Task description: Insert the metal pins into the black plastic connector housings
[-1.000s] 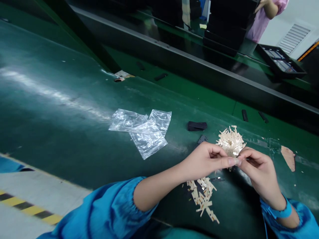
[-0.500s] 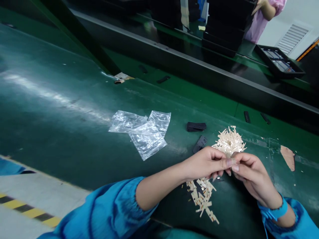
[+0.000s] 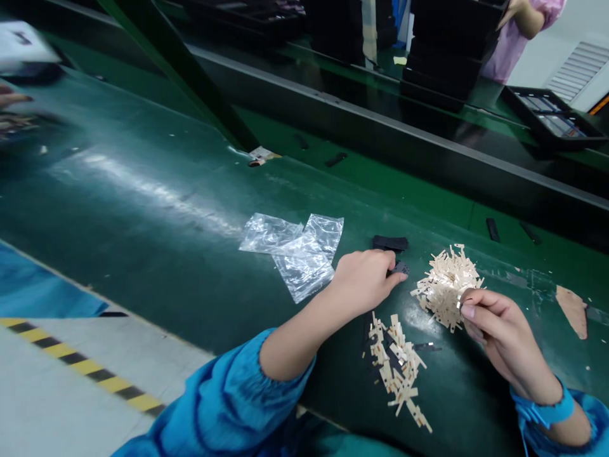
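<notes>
My left hand (image 3: 361,282) is closed over a dark perforated strip (image 3: 400,267), its thumb and fingertips at the strip, which is mostly hidden. Behind that hand lies a stack of black strips (image 3: 390,243). At the front edge of a heap of small cream-coloured flat pieces (image 3: 447,282), my right hand (image 3: 497,327) pinches a tiny item between thumb and forefinger; its kind does not show. Between the hands and nearer my body is a looser pile of cream pieces (image 3: 402,368) with copper-coloured ends and dark bits among them.
Clear plastic bags (image 3: 299,251) lie left of my left hand. A tan scrap (image 3: 571,311) is on the right. Behind a long ledge stand stacked black trays (image 3: 438,51) and a parts tray (image 3: 554,117), with a person in pink. Another person's blurred hand (image 3: 12,98) shows far left.
My hands, together before, are now apart. The left has gone left to the dark perforated strip; the right stays pinched by the heap. The view has turned left.
</notes>
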A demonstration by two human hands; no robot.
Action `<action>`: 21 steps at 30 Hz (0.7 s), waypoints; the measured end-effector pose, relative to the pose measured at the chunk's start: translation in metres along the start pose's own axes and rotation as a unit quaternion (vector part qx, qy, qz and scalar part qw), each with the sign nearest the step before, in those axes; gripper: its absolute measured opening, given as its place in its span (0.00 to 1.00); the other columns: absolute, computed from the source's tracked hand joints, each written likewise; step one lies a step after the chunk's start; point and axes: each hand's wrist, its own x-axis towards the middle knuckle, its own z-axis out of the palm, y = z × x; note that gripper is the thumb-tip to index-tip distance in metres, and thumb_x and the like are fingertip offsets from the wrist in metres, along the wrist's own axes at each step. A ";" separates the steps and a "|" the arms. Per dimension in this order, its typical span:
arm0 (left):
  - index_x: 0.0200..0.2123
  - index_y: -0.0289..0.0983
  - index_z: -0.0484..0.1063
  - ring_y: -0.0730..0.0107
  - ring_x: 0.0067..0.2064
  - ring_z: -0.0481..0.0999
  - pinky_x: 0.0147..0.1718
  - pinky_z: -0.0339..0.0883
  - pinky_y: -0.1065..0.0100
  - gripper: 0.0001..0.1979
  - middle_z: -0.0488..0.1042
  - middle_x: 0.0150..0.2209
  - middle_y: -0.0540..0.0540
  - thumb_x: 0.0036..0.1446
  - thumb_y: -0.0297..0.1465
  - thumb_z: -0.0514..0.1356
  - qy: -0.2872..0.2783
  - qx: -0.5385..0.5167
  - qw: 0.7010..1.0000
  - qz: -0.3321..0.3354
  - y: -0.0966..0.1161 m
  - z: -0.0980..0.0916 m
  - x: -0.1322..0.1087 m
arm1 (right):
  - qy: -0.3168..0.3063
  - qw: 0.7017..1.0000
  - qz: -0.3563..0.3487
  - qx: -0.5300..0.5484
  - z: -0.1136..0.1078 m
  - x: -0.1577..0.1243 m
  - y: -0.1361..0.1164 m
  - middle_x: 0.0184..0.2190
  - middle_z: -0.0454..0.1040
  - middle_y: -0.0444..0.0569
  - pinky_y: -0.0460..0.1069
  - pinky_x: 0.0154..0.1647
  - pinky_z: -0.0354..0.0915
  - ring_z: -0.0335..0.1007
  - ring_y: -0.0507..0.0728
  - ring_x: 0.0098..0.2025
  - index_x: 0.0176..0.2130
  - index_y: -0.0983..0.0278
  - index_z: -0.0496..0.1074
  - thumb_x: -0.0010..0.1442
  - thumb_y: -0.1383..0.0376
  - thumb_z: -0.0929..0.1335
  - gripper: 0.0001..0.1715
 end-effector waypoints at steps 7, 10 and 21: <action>0.34 0.38 0.71 0.65 0.24 0.70 0.24 0.46 0.67 0.08 0.73 0.24 0.47 0.65 0.35 0.57 -0.012 0.025 1.000 0.014 0.002 -0.002 0.001 | 0.025 1.000 0.010 0.002 0.003 0.002 -0.003 0.21 0.70 0.43 0.45 0.20 0.45 0.50 0.48 0.20 0.27 0.63 0.81 0.47 0.59 0.82 0.12; 0.38 0.38 0.70 0.66 0.24 0.70 0.25 0.47 0.67 0.09 0.73 0.26 0.47 0.68 0.34 0.53 0.006 0.026 0.999 0.022 0.006 -0.004 -0.001 | 0.048 0.999 0.002 -0.011 0.005 0.003 -0.003 0.21 0.73 0.45 0.44 0.18 0.50 0.54 0.47 0.19 0.26 0.63 0.81 0.46 0.60 0.82 0.12; 0.66 0.39 0.57 0.76 0.26 0.71 0.25 0.64 0.73 0.23 0.71 0.35 0.50 0.70 0.29 0.50 -0.200 -0.574 0.794 0.032 0.046 0.031 -0.022 | 0.090 0.992 -0.067 -0.058 0.006 0.004 -0.001 0.23 0.80 0.48 0.46 0.25 0.72 0.73 0.53 0.23 0.26 0.62 0.83 0.49 0.60 0.80 0.09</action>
